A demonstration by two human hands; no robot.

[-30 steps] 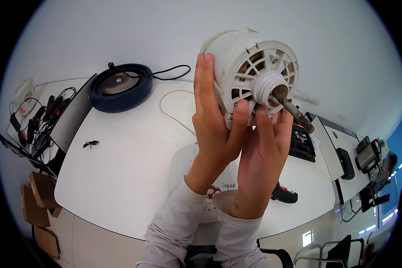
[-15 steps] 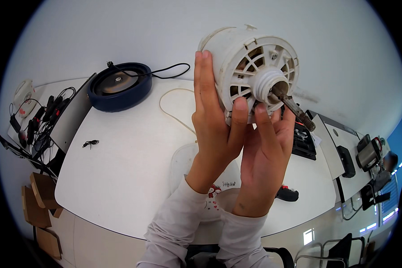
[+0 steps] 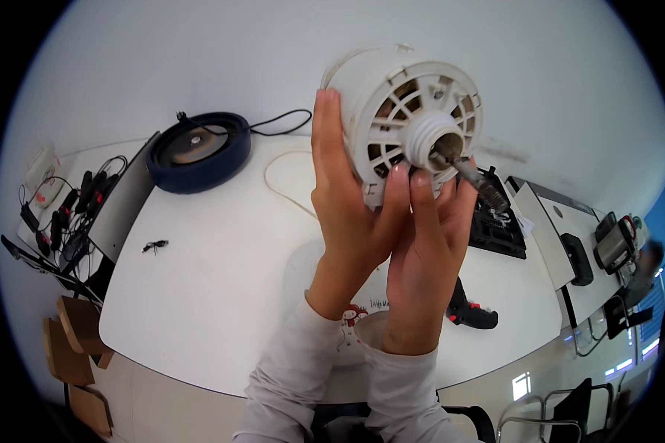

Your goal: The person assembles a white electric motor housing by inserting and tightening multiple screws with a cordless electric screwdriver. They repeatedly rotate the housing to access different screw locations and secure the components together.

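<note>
Up in front of me I hold a white, round fan motor housing [image 3: 380, 92] off the table, its slotted end turned toward me. A threaded collar [image 3: 421, 142] stands out from that end, with a dark, worn metal shaft [image 3: 482, 184] pointing down to the right. My left hand [image 3: 351, 210] grips the housing's left side, fingers up along the wall and thumb on the front rim. My right hand [image 3: 425, 266] holds it from below, thumb beside the collar and other fingers partly hidden behind. Dark inner parts show through the slots.
On the white table [image 3: 199, 310] lie a blue round appliance [image 3: 199, 177] with a black cord, a small black cable [image 3: 155, 245], a black-and-red power tool [image 3: 474, 316] and a black tool case [image 3: 499, 236]. Left are tangled cables [image 3: 74, 207]; cardboard boxes [image 3: 85, 325] stand below.
The housing and both hands have shifted slightly left in the picture. The shaft's end has moved left too, and more of the power tool shows. Both hands keep their grip.
</note>
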